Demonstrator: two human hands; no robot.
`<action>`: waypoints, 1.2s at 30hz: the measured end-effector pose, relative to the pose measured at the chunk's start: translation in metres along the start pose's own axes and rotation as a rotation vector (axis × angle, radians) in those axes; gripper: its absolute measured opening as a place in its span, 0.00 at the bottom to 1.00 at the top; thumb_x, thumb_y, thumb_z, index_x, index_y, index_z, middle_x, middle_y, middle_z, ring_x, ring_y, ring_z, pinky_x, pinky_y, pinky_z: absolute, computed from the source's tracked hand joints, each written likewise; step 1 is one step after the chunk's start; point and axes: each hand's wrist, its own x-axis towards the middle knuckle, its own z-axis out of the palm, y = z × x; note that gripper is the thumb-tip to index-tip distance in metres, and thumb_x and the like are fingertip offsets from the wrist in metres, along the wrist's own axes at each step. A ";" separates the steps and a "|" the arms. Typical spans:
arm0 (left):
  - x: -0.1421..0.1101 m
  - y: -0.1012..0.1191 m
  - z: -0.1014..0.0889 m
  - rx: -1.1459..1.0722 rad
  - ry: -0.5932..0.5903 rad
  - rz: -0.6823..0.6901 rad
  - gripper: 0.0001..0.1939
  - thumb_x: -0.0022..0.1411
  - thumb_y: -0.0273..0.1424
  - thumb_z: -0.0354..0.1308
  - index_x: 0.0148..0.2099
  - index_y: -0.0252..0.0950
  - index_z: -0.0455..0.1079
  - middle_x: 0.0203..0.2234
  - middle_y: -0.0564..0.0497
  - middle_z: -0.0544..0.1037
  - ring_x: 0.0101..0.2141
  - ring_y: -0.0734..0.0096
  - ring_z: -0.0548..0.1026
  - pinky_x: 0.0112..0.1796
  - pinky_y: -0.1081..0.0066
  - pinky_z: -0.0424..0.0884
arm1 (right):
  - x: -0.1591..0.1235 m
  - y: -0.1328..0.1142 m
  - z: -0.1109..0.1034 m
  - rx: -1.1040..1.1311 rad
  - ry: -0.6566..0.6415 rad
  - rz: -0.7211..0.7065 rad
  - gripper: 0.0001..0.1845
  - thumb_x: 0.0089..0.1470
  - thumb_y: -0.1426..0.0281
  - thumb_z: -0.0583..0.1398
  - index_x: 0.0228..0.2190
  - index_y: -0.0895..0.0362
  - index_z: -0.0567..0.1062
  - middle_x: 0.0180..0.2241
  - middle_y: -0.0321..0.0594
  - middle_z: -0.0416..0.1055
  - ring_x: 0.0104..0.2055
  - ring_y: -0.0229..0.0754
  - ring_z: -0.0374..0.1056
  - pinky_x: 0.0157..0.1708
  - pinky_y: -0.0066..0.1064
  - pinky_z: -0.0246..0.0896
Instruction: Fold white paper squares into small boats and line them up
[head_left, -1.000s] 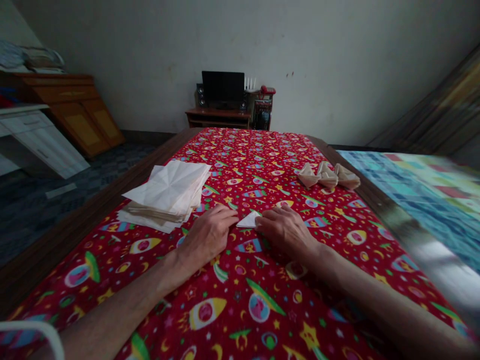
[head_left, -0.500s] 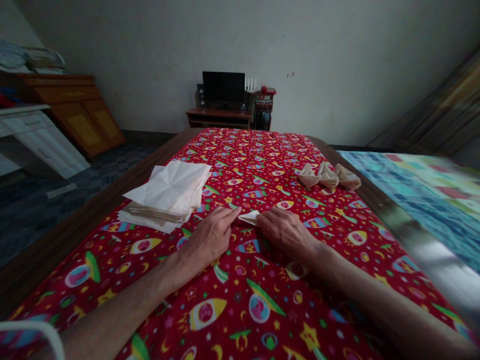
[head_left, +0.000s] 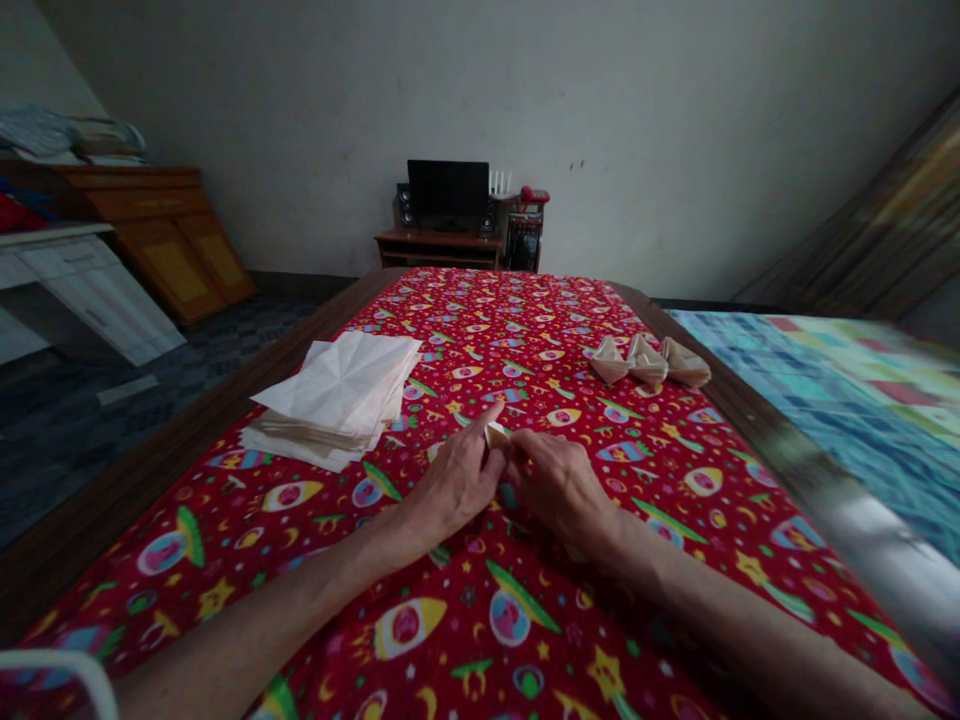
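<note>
A small folded piece of pale paper [head_left: 495, 435] is pinched between both my hands just above the red patterned tablecloth [head_left: 525, 330]. My left hand [head_left: 457, 478] grips its left side, forefinger raised along the paper. From the right, my right hand [head_left: 559, 485] closes its fingers on the same piece. Most of the paper is hidden by my fingers. A stack of flat creased paper sheets [head_left: 341, 395] lies to the left of my hands. Three finished folded paper shapes [head_left: 649, 362] sit in a row at the right, near the table's edge.
The table's dark wooden edge [head_left: 172, 440] runs along the left, with floor beyond it. A colourful checked surface [head_left: 840, 400] adjoins on the right. A monitor with speakers on a low stand [head_left: 448, 200] is against the far wall, wooden and white cabinets [head_left: 150, 250] at far left.
My hands have come together and lifted the small paper from flat on the cloth into a pinch; it now looks narrower. The view shifted slightly downward.
</note>
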 end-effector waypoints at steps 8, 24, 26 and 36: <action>0.005 0.016 -0.011 0.097 -0.046 -0.082 0.29 0.59 0.22 0.49 0.63 0.31 0.56 0.40 0.43 0.78 0.39 0.62 0.77 0.40 0.65 0.74 | 0.004 0.009 -0.003 -0.070 -0.057 0.133 0.07 0.55 0.72 0.51 0.29 0.58 0.67 0.22 0.38 0.70 0.21 0.36 0.60 0.22 0.27 0.44; 0.003 0.003 -0.018 0.274 -0.136 0.167 0.11 0.66 0.26 0.47 0.48 0.35 0.67 0.41 0.48 0.71 0.44 0.66 0.69 0.45 0.66 0.70 | -0.003 0.011 -0.010 -0.324 -0.231 -0.047 0.08 0.59 0.73 0.55 0.37 0.56 0.73 0.36 0.40 0.69 0.37 0.41 0.61 0.28 0.28 0.47; 0.004 0.002 -0.018 0.311 -0.156 0.196 0.13 0.66 0.25 0.48 0.52 0.34 0.65 0.44 0.46 0.69 0.46 0.63 0.67 0.47 0.63 0.68 | -0.003 0.011 -0.012 -0.334 -0.267 -0.059 0.08 0.59 0.73 0.54 0.38 0.55 0.73 0.35 0.40 0.68 0.37 0.41 0.61 0.29 0.29 0.48; 0.001 0.003 -0.014 0.289 -0.150 0.161 0.10 0.66 0.23 0.47 0.46 0.31 0.67 0.40 0.46 0.70 0.44 0.65 0.67 0.47 0.65 0.68 | 0.017 0.008 -0.004 -0.352 -0.314 0.148 0.09 0.59 0.72 0.53 0.33 0.56 0.73 0.31 0.40 0.70 0.31 0.39 0.63 0.23 0.30 0.40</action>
